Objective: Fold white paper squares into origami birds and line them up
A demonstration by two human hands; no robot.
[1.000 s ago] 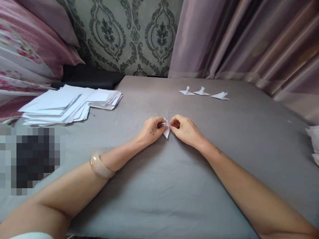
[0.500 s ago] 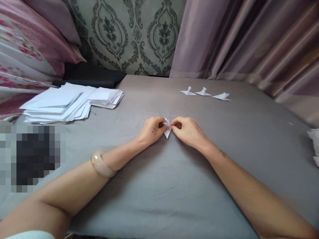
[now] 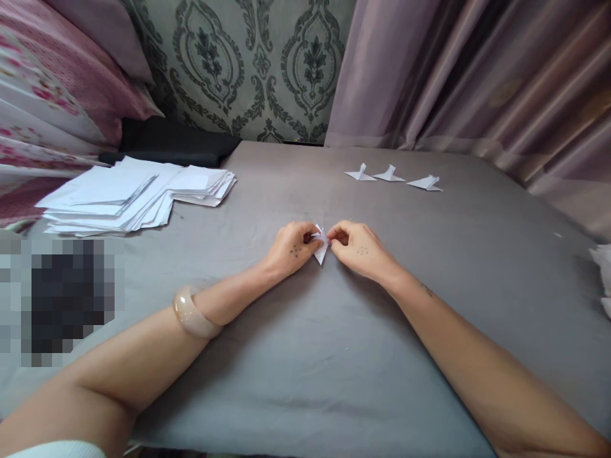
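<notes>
Between my hands, over the middle of the grey cloth surface, is a small white folded paper (image 3: pixel 321 252) with a point toward me. My left hand (image 3: pixel 294 247) pinches it from the left, thumb on its near face; part of the paper is hidden by these fingers. At the paper's right edge, my right hand (image 3: pixel 359 247) has thumb and fingertips closed on or against it. Farther back on the right stand three finished-looking folded paper figures: one on the left (image 3: pixel 361 173), one in the middle (image 3: pixel 390 173) and one on the right (image 3: pixel 426 183).
Back left, white paper sheets (image 3: pixel 119 191) lie in uneven stacks, with a black folded item (image 3: pixel 176 141) behind them. A blurred-out patch (image 3: pixel 71 299) covers something at the left. Purple curtains (image 3: pixel 429 76) hang at the back right; white crumpled material (image 3: pixel 602 273) shows at the right edge.
Almost nothing differs. My right hand's fingertips have shifted very slightly at the paper's right edge, while my left hand keeps its pinch.
</notes>
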